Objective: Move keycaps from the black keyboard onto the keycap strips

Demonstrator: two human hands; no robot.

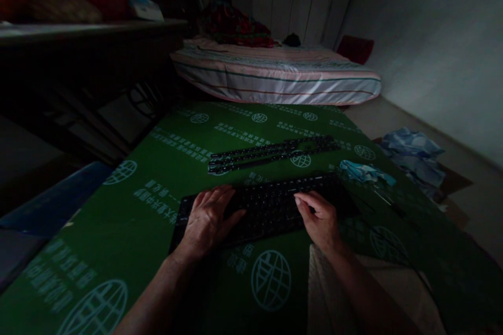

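Note:
A black keyboard [267,209] lies at a slight slant across the green printed table cover. My left hand [210,214] rests on its left part, fingers stretched out and thumb apart. Over the right part, my right hand [318,217] is closed, thumb and forefinger together in a pinch. Whatever sits between those fingertips, if anything, is too small and dark to make out. Beyond the keyboard, small black pieces that look like keycaps [255,156] lie in long rows on the cover.
Right of the keyboard are a crumpled light-blue cloth [367,171] and a thin tool [385,196]. A beige cloth [326,293] lies under my right forearm. A cable [416,267] runs down the right side. A bed [283,81] stands behind, a dark shelf [86,31] at left.

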